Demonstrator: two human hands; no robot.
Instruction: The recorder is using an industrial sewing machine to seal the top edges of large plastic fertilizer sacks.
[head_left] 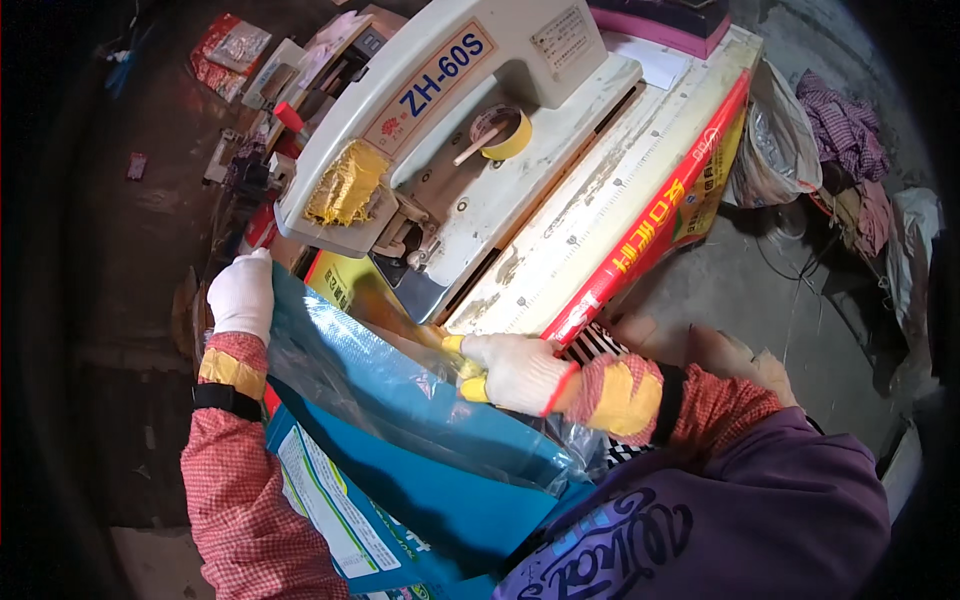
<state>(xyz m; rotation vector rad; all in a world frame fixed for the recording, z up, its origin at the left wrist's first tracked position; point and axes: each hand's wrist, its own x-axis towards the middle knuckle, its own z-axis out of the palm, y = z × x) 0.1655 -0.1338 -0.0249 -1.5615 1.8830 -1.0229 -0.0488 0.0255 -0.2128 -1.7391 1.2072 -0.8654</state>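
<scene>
A large blue bag [400,440] with a clear plastic liner [330,375] lies across my lap, its upper edge stretched between my hands. My left hand [243,297], in a white glove, is closed on the bag's upper left corner. Farther right along that edge, my right hand [520,372], in a white glove with yellow fingertips, pinches the bag and liner. Just beyond the bag stands a pale industrial sewing machine [430,130], its presser foot [412,240] above the dark metal plate. The bag's edge is apart from the foot. Its lower end runs out of view.
On the machine bed lies a yellow tape roll [515,140] with a small stick. A red and yellow printed sheet [660,230] covers the worktable's right edge. Beyond it are a white sack [775,140] and a checked cloth [845,125]. Small parts and tools clutter the far left.
</scene>
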